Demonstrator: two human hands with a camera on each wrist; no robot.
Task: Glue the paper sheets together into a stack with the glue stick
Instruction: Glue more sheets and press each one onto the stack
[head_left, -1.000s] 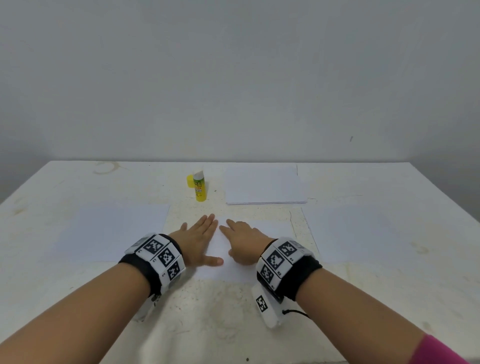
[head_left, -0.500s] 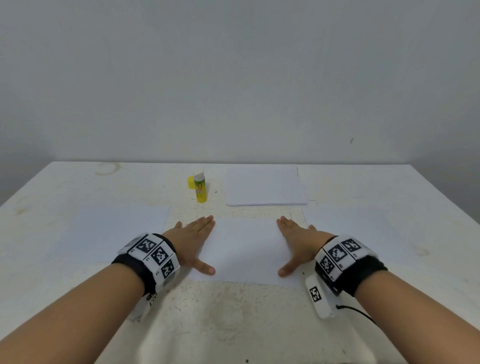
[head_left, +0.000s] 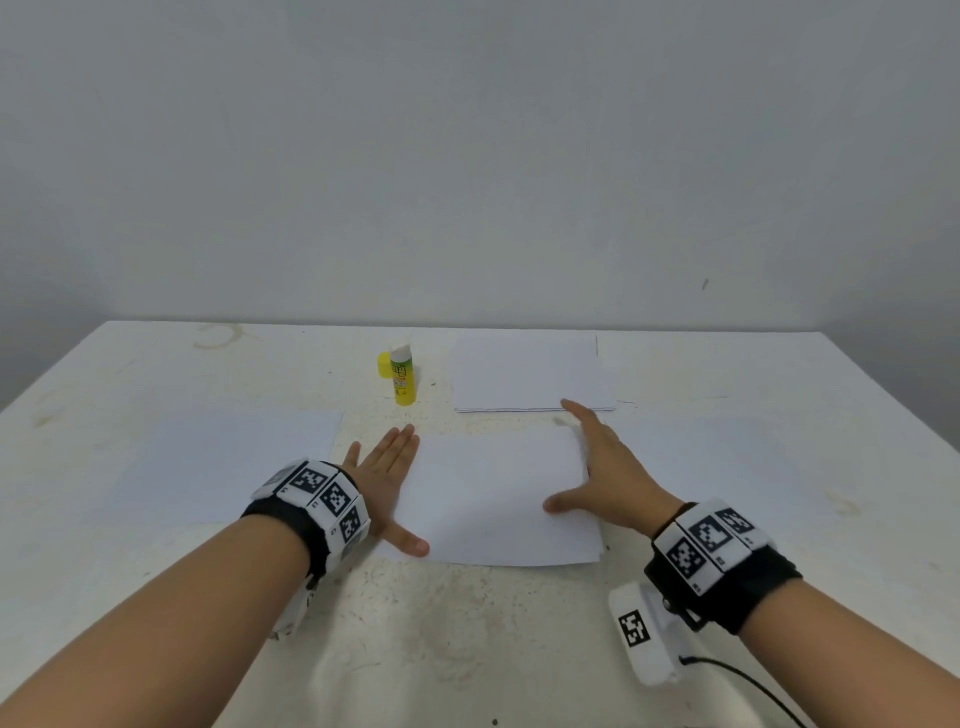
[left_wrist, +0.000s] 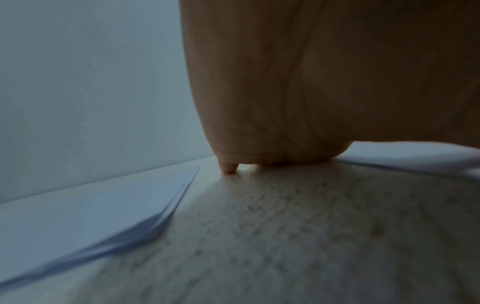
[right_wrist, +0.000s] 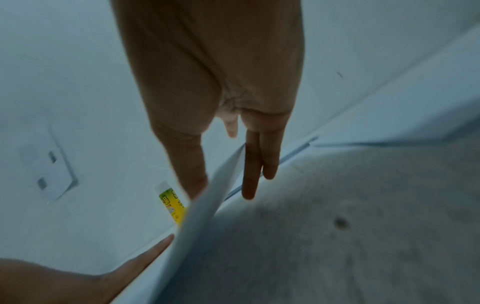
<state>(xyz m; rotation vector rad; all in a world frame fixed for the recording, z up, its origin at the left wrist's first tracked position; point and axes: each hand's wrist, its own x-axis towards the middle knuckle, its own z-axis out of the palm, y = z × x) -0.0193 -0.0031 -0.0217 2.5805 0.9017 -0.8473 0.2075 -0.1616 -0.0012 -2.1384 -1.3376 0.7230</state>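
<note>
A white centre sheet (head_left: 493, 499) lies on the table in front of me. My left hand (head_left: 387, 467) rests flat on its left edge, fingers straight and thumb spread. My right hand (head_left: 602, 467) is at its right edge with fingers straight. In the right wrist view that edge of the centre sheet (right_wrist: 207, 205) curls up between the thumb and the fingers (right_wrist: 254, 174). The glue stick (head_left: 402, 376) stands uncapped behind the sheet, its yellow cap (head_left: 383, 364) beside it. The left wrist view shows only my palm (left_wrist: 311, 92) on the table.
A single sheet (head_left: 234, 462) lies to the left, another sheet (head_left: 727, 467) to the right. A small paper stack (head_left: 530, 371) sits at the back beside the glue stick. The table (head_left: 467, 649) is white and stained, with a wall behind it.
My right hand has slid from the middle of the centre sheet to its right edge, which now curls up. My left hand has shifted slightly left and stays flat.
</note>
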